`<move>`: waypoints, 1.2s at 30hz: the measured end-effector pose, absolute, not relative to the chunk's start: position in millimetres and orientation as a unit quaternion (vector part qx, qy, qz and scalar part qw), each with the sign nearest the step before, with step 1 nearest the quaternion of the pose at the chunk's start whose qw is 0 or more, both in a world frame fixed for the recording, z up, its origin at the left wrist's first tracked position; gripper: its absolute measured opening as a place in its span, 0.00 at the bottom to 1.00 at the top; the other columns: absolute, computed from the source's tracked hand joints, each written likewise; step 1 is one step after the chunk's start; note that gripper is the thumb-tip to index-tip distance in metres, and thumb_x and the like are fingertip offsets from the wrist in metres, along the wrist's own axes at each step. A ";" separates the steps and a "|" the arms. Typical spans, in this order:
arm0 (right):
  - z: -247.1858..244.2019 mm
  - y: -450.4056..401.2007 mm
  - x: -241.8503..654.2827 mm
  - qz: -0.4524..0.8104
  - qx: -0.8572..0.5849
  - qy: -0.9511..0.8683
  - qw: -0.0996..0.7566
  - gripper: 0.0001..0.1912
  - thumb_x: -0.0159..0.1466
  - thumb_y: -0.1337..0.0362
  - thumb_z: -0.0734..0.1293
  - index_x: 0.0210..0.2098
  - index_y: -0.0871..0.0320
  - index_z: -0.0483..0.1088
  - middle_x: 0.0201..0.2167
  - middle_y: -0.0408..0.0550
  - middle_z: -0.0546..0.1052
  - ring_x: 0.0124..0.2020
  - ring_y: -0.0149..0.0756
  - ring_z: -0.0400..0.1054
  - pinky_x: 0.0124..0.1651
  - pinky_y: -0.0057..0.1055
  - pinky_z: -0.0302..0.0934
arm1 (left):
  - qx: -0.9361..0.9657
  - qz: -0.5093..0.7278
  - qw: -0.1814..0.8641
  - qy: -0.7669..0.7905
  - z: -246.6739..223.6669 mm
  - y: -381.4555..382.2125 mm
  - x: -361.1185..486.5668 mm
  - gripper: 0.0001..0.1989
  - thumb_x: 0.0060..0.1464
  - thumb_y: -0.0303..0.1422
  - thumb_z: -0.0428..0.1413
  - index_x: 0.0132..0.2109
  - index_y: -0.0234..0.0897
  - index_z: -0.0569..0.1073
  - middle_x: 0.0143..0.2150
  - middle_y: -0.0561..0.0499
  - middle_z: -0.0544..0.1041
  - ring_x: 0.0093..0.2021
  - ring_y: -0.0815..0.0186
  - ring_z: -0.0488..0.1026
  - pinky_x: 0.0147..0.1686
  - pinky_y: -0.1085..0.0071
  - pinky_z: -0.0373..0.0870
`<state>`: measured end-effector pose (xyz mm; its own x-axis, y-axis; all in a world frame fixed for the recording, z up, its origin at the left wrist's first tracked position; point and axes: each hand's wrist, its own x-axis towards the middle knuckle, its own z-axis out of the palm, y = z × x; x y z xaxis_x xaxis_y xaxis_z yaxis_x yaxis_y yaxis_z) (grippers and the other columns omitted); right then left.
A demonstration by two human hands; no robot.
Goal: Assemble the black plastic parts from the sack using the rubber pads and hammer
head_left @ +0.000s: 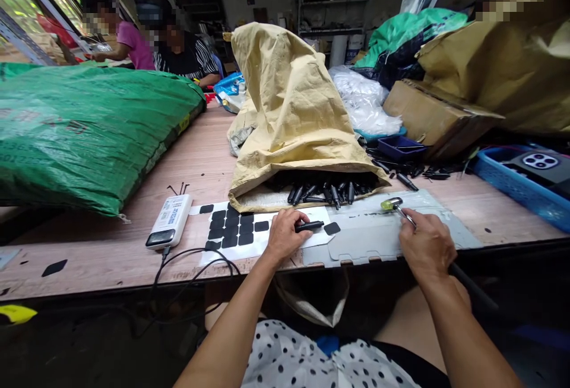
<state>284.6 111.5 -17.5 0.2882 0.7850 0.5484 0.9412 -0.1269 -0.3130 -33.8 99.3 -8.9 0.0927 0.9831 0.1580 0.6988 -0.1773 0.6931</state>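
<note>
My left hand (284,234) is closed around a short black cylindrical piece (313,226), which points right over the edge of a white sheet. That sheet (262,250) carries rows of black rounded squares (230,221). In my right hand (426,244) is a hammer (392,204) with a yellow-green face and a metal neck, its dark handle running back to the lower right. The hammer head hovers over or rests on a grey board (356,245); I cannot tell which. Just ahead, many black pieces (333,191) spill from the mouth of a tan sack (289,114).
A large green sack (89,132) fills the left side. A white power bank (170,221) with a black cable lies near the front edge. At right are a cardboard box (436,117) and a blue basket (521,189) holding a phone. Two people sit at the far left.
</note>
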 end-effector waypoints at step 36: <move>-0.6 115.1 166.8 0.027 -0.396 -0.896 0.200 0.06 0.69 0.60 0.67 0.38 0.56 0.71 0.34 0.48 0.74 0.39 0.42 0.60 0.41 0.38 0.49 | 0.751 0.306 0.195 0.551 -14.3 95.9 -35.4 0.08 0.57 0.35 0.63 0.44 0.45 0.82 0.38 0.51 0.78 0.44 0.60 0.69 0.46 0.63 0.61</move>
<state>166.8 115.1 -0.6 -0.6060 0.7209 0.3363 0.6995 0.6842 -0.2062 -35.4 95.9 -14.3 0.2044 0.9477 0.2452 0.7088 -0.3160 0.6307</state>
